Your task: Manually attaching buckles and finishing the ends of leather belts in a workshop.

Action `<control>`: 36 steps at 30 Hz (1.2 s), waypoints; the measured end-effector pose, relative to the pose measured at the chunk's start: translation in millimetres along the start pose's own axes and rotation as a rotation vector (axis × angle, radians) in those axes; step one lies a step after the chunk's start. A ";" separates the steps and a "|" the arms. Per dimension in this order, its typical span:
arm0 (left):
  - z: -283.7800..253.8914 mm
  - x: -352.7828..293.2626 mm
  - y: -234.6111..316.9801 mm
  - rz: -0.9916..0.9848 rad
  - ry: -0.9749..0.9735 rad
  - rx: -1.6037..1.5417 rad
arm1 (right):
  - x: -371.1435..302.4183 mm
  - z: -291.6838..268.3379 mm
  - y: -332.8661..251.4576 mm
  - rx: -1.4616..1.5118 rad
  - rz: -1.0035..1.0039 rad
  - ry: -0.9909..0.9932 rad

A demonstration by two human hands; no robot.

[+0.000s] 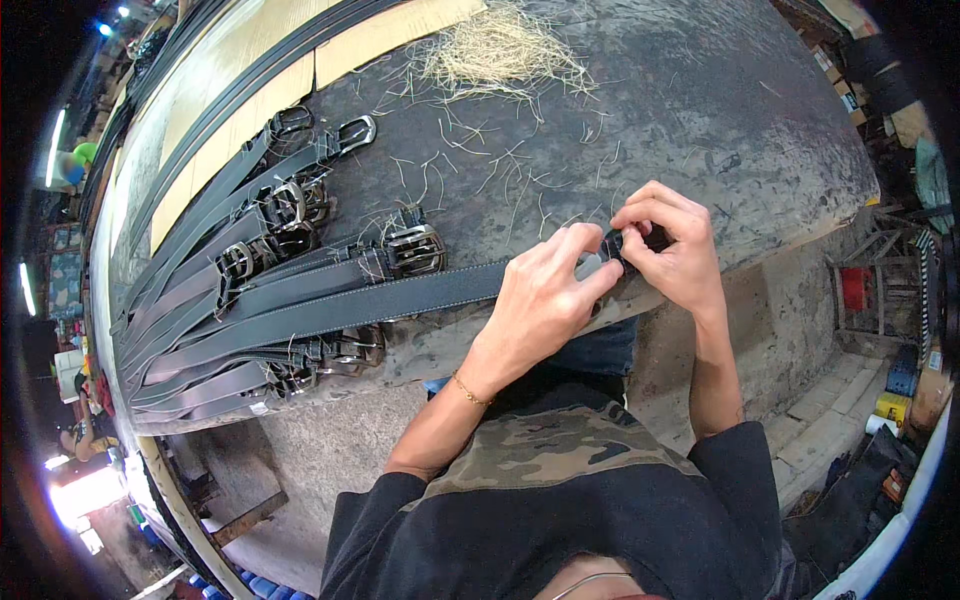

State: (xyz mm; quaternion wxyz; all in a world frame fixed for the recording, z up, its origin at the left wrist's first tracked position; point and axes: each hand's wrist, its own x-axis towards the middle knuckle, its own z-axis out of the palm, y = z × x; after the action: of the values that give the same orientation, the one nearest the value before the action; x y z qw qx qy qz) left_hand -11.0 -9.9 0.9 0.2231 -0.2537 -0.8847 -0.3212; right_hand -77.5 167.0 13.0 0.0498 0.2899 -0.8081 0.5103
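Note:
A long black belt (pixel 400 300) with pale stitching along its edges runs across the table's near side. My left hand (pixel 550 290), a thin bracelet at its wrist, is closed around the belt near its right end. At that end, by a dark folded part of the belt, my right hand (pixel 675 245) pinches with thumb and forefinger. Whatever lies between those fingertips is too small and covered to make out. My fingers largely hide the belt's end.
Several black belts with metal buckles (pixel 415 245) lie bundled at the left. Farther back is a pile of thin straw-coloured strands (pixel 500 50), with loose ones scattered about the dark tabletop (pixel 700 110). Light brown sheets (pixel 390 35) and long black straps (pixel 250 85) lie at the far left.

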 end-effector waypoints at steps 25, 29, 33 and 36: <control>-5.2 6.0 2.3 -0.382 0.176 -0.094 | -4.1 1.5 6.4 0.147 0.104 0.080; -9.9 11.8 7.7 -0.423 0.058 -0.043 | -5.1 2.2 14.9 0.414 0.191 0.222; -9.2 14.0 7.8 -0.345 -0.061 0.022 | -5.9 -0.8 15.7 0.430 0.167 0.217; -3.8 8.1 0.2 -0.322 -0.027 0.020 | -6.6 1.0 12.6 0.248 0.139 0.128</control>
State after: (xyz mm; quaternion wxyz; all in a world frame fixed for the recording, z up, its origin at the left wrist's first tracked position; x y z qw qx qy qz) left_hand -16.2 -9.9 8.1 0.1595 -0.1105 -0.9200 -0.3405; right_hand -78.4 172.8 0.0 0.0298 0.2040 -0.7521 0.6259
